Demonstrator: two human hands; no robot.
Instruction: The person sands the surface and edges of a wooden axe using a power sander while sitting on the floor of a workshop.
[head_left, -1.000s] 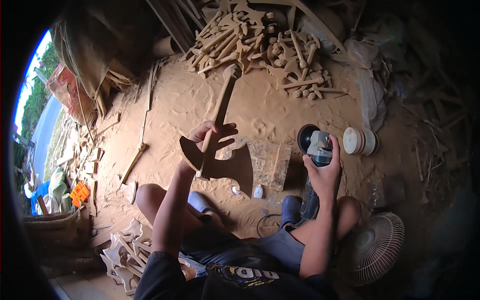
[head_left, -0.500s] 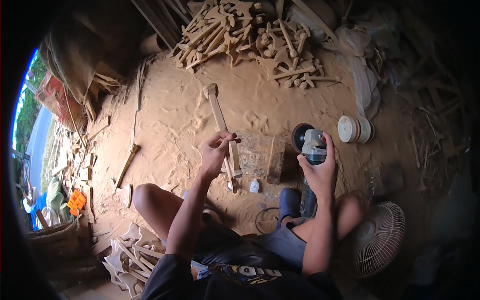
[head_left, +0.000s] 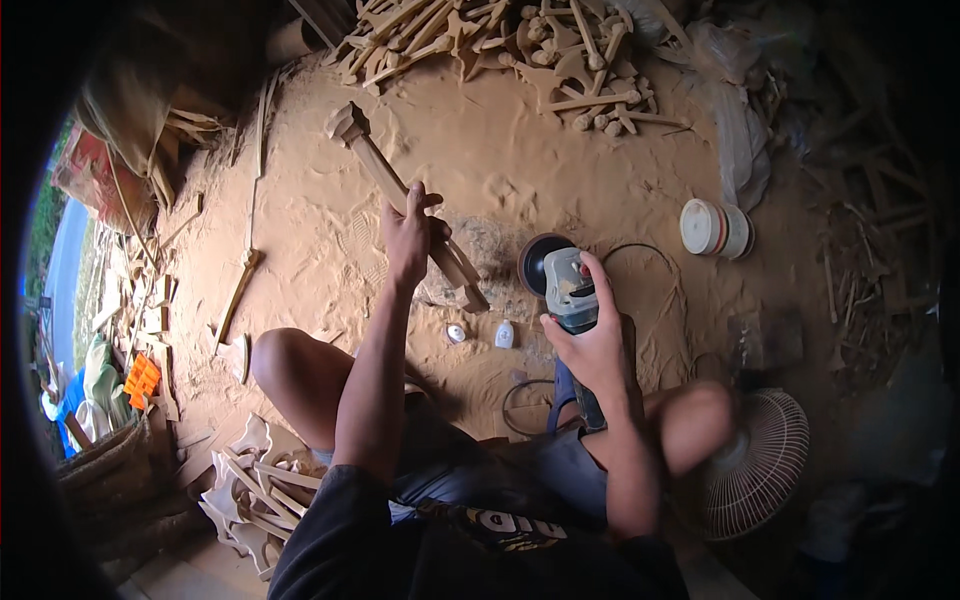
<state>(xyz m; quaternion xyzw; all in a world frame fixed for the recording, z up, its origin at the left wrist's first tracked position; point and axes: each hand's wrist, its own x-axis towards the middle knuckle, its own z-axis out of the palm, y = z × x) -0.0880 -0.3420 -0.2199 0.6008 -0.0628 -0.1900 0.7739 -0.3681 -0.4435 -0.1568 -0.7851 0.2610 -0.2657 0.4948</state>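
Note:
My left hand is closed around the middle of a carved wooden leg, which has a knobbed far end. The leg slants from upper left to lower right, above a worn block on the dusty ground. My right hand grips an angle grinder by its body. The grinder's dark round disc faces left toward the leg's near end, with a gap between them. I cannot tell whether the disc is spinning.
Two small white items, one a bottle-like piece, lie before me. Wooden parts are piled at the far side and at my left knee. A white tub lies to the right, and a fan stands by my right knee.
My left hand has moved up and tilted the wooden leg further left, its near end swinging right. My right hand has brought the grinder left, closer to the leg.

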